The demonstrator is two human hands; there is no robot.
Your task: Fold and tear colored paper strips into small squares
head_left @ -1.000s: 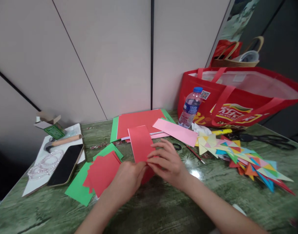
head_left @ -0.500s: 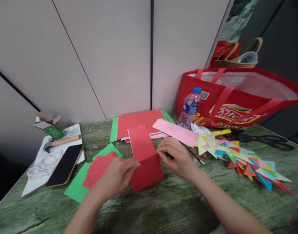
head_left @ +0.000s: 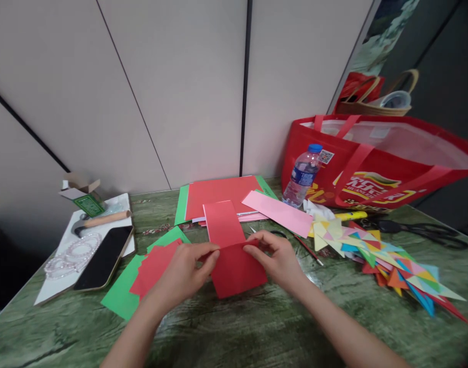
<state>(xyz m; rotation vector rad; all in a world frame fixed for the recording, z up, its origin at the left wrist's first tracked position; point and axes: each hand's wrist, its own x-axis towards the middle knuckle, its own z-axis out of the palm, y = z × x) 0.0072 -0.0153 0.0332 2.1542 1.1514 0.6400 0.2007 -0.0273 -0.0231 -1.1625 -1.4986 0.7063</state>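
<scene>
A long red paper strip lies on the green marble table, bent across its middle so the near half lifts. My left hand pinches the crease at its left edge. Closed fingers of my right hand pinch the same crease at the right edge. Just left of my left hand, a pile of red paper squares rests on green sheets. Behind the strip lie a large red sheet and a pink strip.
A water bottle and a red tote bag stand at the back right. Colourful folded triangles, black scissors, a yellow marker lie right. A phone, beads, hammer and small box sit left.
My right hand moved off the strip's near end and came back to the crease. The near half of the strip now shows, raised between both hands. The view shifted slightly.
</scene>
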